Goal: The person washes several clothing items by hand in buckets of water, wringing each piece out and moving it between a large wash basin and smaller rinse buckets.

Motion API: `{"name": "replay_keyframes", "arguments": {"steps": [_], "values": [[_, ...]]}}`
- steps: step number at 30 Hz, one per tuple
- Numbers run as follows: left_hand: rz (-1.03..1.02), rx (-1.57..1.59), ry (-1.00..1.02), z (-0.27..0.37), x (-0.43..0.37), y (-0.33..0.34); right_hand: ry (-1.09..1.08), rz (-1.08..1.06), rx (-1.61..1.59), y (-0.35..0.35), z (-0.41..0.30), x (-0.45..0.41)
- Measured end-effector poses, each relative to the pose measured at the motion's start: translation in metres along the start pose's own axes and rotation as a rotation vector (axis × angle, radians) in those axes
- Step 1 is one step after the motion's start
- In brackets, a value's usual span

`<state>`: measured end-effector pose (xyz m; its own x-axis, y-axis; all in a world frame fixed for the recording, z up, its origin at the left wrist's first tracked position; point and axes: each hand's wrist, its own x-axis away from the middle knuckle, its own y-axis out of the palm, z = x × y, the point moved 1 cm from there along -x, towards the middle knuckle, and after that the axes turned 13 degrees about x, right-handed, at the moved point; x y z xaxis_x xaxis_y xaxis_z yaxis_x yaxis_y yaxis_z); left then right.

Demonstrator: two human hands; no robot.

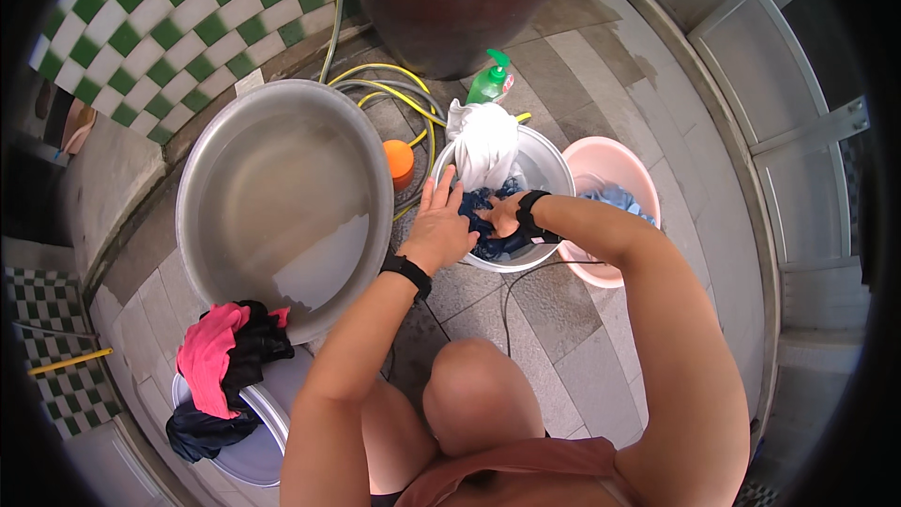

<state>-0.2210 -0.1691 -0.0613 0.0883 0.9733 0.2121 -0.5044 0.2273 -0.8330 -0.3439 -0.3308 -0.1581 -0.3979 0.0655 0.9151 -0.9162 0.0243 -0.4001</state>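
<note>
A white bucket [547, 155] stands on the tiled floor in front of me. Inside it lies a wet dark blue cloth [493, 248] with a lighter pattern, and a white cloth [486, 144] is heaped over its far side. My left hand [440, 225] is at the bucket's left rim, palm down with fingers spread, its thumb near the dark blue cloth. Down in the bucket, my right hand [503, 215] is on the dark blue cloth. Its fingertips are partly hidden, so its grip is unclear. Both wrists wear black bands.
A large metal basin [281, 176] of cloudy water stands left. Pink cloth [211, 352] and black cloth [253, 352] drape over a lavender tub [264, 454]. Around the bucket are a pink basin [644, 183], a pump bottle [486, 84], an orange container [399, 162] and a coiled hose [380, 69].
</note>
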Motion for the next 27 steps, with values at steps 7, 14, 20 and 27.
{"name": "replay_keyframes", "arguments": {"steps": [7, 14, 20, 27], "values": [[0.018, 0.052, -0.023, -0.003, 0.003, 0.002, -0.069, -0.195, 0.032, -0.015, 0.003, 0.001], [0.019, 0.059, -0.070, -0.005, 0.002, 0.001, 0.010, 0.408, -0.618, -0.029, 0.033, 0.105], [-0.006, 0.248, -0.057, 0.009, -0.004, -0.018, 0.056, 0.739, -1.381, -0.045, 0.023, 0.253], [0.240, 0.687, 0.086, 0.030, -0.014, -0.032, -0.190, 1.135, -1.705, -0.074, -0.001, 0.341]]}}
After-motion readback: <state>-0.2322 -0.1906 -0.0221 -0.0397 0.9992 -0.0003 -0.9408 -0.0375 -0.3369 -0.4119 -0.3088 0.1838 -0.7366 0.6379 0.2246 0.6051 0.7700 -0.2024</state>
